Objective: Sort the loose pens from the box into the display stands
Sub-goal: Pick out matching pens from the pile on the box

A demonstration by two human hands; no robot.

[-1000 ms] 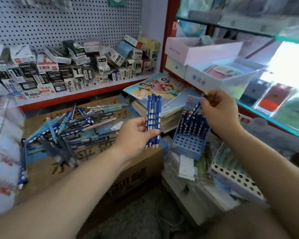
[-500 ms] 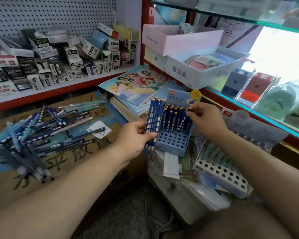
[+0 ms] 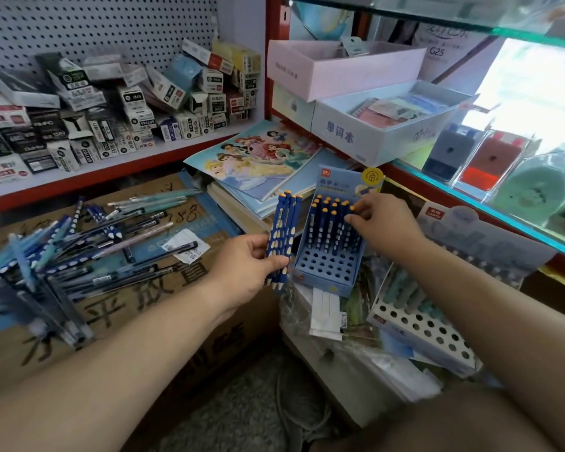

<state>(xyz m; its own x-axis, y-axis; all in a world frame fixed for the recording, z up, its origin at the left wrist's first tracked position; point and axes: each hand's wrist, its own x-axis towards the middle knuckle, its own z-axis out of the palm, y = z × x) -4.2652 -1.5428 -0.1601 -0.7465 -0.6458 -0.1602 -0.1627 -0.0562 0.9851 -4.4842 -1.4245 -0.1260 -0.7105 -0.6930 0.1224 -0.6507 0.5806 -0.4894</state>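
Left hand (image 3: 242, 265) grips pens (image 3: 282, 236) over box (image 3: 128, 298), shelf (image 3: 111, 172) behind

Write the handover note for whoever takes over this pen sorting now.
Left grip: holds a bundle of blue pens, upright.
Right grip: pinches a pen standing in the blue stand.
Done: stand's back rows filled; front holes empty.
Left: seat the bundle, then sort the pile on the box. The white stand has free holes too.
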